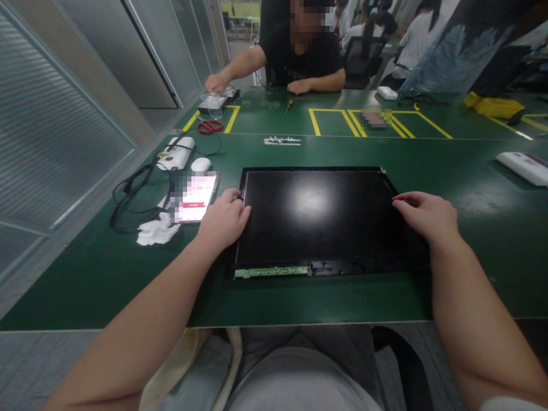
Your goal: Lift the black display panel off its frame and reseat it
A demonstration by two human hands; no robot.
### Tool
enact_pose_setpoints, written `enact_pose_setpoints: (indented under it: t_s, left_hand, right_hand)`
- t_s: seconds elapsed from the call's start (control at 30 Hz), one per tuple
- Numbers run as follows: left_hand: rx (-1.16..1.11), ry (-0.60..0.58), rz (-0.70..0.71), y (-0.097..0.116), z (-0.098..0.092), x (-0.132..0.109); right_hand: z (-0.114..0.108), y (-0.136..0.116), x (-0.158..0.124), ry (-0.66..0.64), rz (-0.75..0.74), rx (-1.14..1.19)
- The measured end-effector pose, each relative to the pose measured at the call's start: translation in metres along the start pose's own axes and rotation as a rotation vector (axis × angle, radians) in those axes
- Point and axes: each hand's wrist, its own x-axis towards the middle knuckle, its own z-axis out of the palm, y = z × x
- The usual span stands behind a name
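Observation:
A dark LCD display panel in a black frame lies flat on the green table in front of me. Along its near edge runs a narrow green circuit board, with black frame to the right of it. My left hand grips the panel's left edge, its thumb over the border and its fingers curled at the side. At the right edge, my right hand pinches the frame between thumb and fingertips. Some of the fingertips on both sides are hidden from view.
Left of the panel are a lit phone, crumpled tissue, a white mouse, a white device and black cables. Red scissors and a screwdriver lie farther back. A person sits opposite.

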Motion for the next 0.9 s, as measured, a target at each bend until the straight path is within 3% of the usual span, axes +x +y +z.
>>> enact_pose_setpoints:
  t_s: [0.9]
  left_hand:
    - [-0.137,0.089,-0.017,-0.012,0.019,0.0]
  right_hand:
    - [0.003,0.005,0.004,0.008,-0.007,-0.049]
